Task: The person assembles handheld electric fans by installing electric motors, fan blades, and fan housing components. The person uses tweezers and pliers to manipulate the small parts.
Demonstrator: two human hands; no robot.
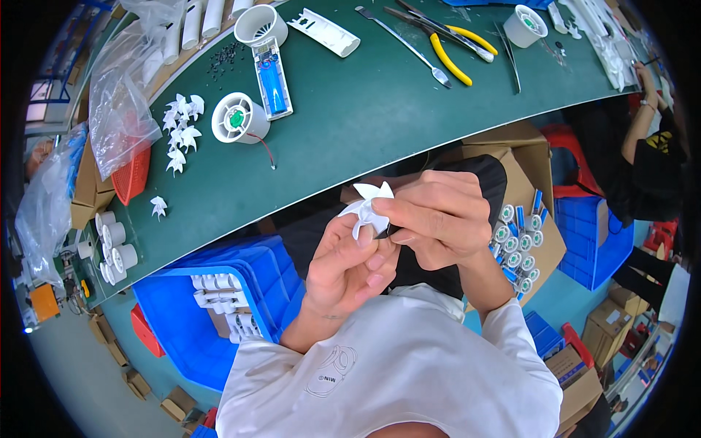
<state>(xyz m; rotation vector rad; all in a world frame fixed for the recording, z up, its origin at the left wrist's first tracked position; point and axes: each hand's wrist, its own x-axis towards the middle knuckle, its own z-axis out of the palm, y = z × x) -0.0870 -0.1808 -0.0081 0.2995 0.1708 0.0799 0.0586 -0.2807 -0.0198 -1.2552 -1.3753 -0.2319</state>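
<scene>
A small white fan blade wheel (371,209) is pinched between my two hands in front of my chest. My left hand (349,269) grips it from below, fingers closed. My right hand (442,217) holds its upper right side between thumb and fingers. A small dark part shows under the wheel between the fingertips; what it is I cannot make out. Several more white fan wheels (181,124) lie on the green table (350,109). Beside them stand a round white housing (235,118) with a red wire and an open white handle with a blue battery (273,84).
Pliers with yellow grips (447,55), a metal spatula (405,44) and tweezers (511,58) lie at the table's far side. A blue crate (182,321) holding white parts is at lower left. A cardboard box (544,259) of fan units stands right. Another person's arm (641,120) is at far right.
</scene>
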